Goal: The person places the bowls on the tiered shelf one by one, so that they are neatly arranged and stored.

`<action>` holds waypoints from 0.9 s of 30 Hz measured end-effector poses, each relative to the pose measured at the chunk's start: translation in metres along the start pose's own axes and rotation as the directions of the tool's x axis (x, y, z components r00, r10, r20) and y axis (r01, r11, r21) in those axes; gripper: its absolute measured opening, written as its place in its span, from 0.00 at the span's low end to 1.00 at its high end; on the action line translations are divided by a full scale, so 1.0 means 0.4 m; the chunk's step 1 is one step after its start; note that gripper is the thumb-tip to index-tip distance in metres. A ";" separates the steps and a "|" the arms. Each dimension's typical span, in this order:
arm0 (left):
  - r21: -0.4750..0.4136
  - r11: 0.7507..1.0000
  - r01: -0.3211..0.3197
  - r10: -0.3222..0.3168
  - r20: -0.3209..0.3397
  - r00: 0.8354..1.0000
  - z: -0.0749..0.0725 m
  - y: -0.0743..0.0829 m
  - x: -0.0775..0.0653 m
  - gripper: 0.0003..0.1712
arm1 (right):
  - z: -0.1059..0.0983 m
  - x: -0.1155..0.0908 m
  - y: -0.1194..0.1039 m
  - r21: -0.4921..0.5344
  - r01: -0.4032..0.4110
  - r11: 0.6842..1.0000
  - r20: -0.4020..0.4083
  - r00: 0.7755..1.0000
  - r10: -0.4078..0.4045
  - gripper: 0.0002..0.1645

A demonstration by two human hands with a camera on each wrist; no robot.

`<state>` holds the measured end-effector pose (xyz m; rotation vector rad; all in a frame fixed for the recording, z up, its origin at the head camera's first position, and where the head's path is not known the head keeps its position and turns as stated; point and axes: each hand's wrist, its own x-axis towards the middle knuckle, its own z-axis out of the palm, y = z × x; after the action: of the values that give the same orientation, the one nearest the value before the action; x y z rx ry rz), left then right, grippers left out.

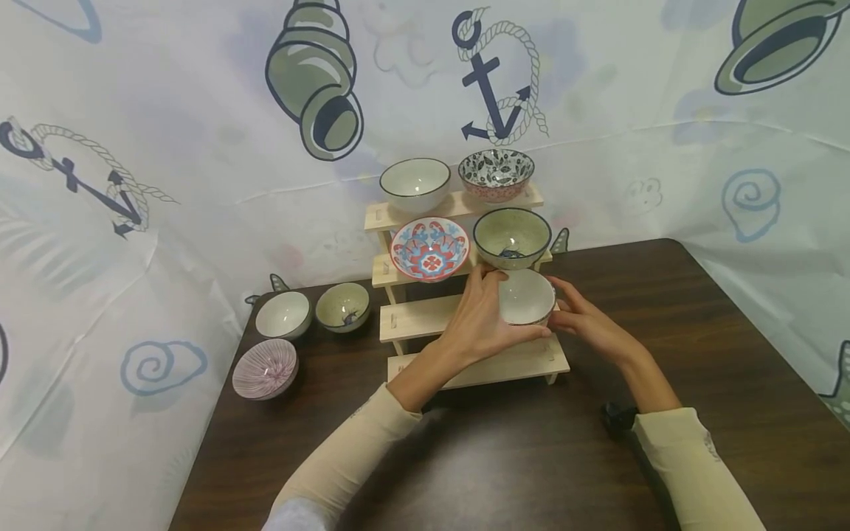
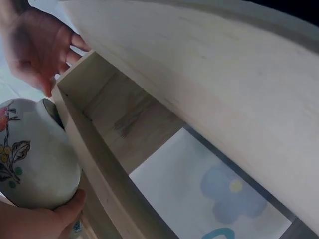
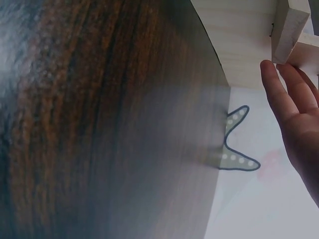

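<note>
My left hand (image 1: 479,318) grips a white bowl (image 1: 527,296) with a thin dark rim, thumb on its near side and fingers at the far side. The left wrist view shows flowers and leaves painted on the outside of this bowl (image 2: 42,159). It is over the right part of a stepped wooden rack (image 1: 418,318), around the second tier from the bottom. To the right of the bowl is my right hand (image 1: 595,326), its fingers extended. In the right wrist view those fingertips (image 3: 267,67) are right at the end of a wooden shelf piece (image 3: 291,25).
Higher tiers carry a plain white bowl (image 1: 415,184), a black-leaf patterned bowl (image 1: 496,173), a red-and-blue bowl (image 1: 430,249) and a green bowl (image 1: 511,234). Left on the dark table (image 1: 505,457) stand a white bowl (image 1: 283,315), a small green bowl (image 1: 342,307) and a purple-striped bowl (image 1: 265,369).
</note>
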<state>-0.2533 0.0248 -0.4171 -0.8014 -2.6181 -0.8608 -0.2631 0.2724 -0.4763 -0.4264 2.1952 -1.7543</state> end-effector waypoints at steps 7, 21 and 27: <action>0.005 0.999 0.035 -0.035 -0.058 0.998 0.014 0.006 -0.001 0.57 | 0.000 -0.002 -0.010 -0.016 -0.017 1.000 0.000 1.000 0.017 0.46; 0.060 0.997 0.054 -0.044 -0.159 0.986 0.032 0.019 -0.016 0.58 | 0.001 -0.003 -0.007 -0.026 -0.016 1.000 -0.008 1.000 0.016 0.45; 0.075 0.997 0.036 -0.025 -0.137 0.990 0.014 0.016 -0.035 0.66 | -0.003 -0.003 -0.002 -0.023 -0.012 1.000 -0.006 1.000 0.011 0.47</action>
<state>-0.2386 0.0267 -0.4242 -0.6599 -2.5326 -0.7874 -0.2626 0.2736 -0.4751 -0.4138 2.2196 -1.7277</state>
